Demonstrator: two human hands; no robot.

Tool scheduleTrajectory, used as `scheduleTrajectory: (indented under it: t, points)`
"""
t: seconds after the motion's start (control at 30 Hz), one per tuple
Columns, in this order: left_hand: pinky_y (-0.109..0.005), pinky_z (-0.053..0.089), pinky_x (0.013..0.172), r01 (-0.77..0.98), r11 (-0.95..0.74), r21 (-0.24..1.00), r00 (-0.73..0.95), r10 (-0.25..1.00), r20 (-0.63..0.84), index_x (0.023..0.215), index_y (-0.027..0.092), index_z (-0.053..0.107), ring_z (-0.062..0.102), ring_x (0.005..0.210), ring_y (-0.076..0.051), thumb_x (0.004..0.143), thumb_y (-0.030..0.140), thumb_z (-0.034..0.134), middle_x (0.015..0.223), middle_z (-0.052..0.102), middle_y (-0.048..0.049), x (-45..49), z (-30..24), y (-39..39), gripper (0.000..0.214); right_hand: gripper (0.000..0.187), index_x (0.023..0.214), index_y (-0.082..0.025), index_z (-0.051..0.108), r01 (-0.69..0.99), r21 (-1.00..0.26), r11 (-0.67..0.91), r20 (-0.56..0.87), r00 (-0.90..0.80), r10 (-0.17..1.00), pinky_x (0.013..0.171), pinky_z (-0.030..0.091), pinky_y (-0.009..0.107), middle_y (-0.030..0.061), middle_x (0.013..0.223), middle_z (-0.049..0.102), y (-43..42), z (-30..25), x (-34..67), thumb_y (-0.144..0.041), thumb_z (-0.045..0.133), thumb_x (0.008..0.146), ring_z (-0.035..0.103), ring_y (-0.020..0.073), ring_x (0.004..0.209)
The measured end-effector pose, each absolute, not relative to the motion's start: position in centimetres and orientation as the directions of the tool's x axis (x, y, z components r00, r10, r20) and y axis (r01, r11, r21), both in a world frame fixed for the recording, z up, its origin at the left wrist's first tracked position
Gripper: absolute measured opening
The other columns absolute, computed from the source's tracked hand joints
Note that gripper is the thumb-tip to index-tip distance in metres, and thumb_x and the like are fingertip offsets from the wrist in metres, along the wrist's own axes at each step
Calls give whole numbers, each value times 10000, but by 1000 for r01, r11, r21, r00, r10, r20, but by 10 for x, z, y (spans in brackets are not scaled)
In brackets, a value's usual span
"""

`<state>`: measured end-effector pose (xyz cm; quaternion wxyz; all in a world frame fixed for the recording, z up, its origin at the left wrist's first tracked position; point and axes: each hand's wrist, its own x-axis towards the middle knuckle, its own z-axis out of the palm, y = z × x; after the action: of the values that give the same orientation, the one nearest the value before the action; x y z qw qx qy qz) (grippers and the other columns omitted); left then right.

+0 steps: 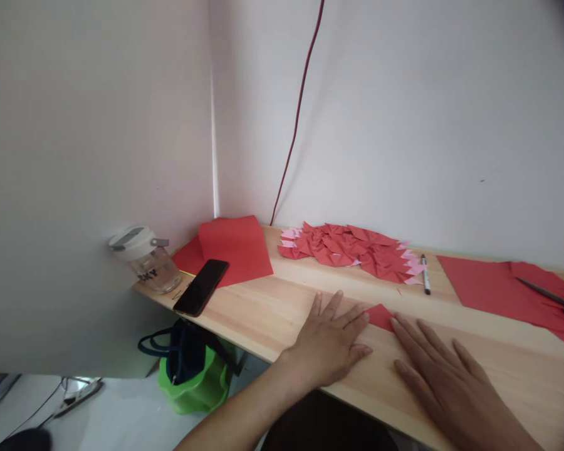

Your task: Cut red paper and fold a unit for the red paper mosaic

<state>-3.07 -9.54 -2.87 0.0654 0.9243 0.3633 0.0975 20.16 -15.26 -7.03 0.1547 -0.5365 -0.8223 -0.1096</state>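
Observation:
A small folded piece of red paper [380, 316] lies on the wooden table between my two hands. My left hand [326, 341] rests flat with its fingers spread, and its fingertips touch the paper's left corner. On the other side, my right hand [444, 376] lies stretched out, its fingertips at the right corner. Both hands press against the tabletop and grip nothing. Behind them, a heap of folded red and pink paper pieces [343, 247] sits along the wall.
Near the heap is a marker pen [425, 275]. Scissors [552, 297] rest on red paper sheets [479, 282] at right. At left are a black phone [201, 288], more red sheets [237, 247] and a clear jug [153, 269]. A green bin [195, 388] stands below the table edge.

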Motion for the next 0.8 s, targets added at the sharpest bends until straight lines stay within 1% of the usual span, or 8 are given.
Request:
scheduleTrajectory:
  t: [0.17,0.37,0.5,0.67,0.73,0.8]
  points:
    - [-579,92,1148,639,-725,258,720,682,132,1453,246,264,52,1436,-279,959,519,189,1533,232,49,-31,-29,-95,569,725,1514,-259,-35,922,18,388,361,-368,857,955,381,610,84,1446,423,-152,-70,201,-459,263,883,427,343,1290]
    - [-581,79,1150,644,-722,255,719,684,123,1457,241,255,33,1437,-279,959,519,182,1534,228,49,-31,-30,-95,575,748,1512,-228,-59,914,56,401,352,-394,849,932,415,616,105,1423,447,-150,-67,200,-466,244,871,447,348,1272]
    - [-579,71,1152,645,-720,256,717,687,122,1455,244,258,35,1437,-279,959,522,177,1538,209,59,-30,-31,-95,575,728,1515,-230,-35,917,90,388,379,-392,838,916,442,595,92,1431,434,-152,-75,203,-455,243,881,458,331,1267]
    - [-596,59,1143,639,-718,275,724,682,100,1457,232,258,21,1437,-284,959,522,164,1538,211,49,-31,-31,-93,584,679,1514,-273,21,928,156,339,449,-372,812,872,465,574,62,1437,426,-157,-87,214,-461,256,905,502,329,1229]
    - [-596,57,1141,635,-720,281,727,680,100,1458,235,255,15,1437,-281,960,518,164,1537,211,51,-31,-31,-93,580,665,1513,-282,38,920,189,343,468,-392,792,841,476,560,63,1423,446,-157,-84,217,-470,260,915,533,332,1195]
    - [-597,53,1141,635,-719,283,725,681,105,1459,244,254,16,1438,-278,960,516,169,1535,217,55,-31,-31,-93,574,654,1514,-263,40,915,210,345,500,-404,766,842,469,556,82,1408,464,-153,-76,216,-467,244,928,554,328,1171]
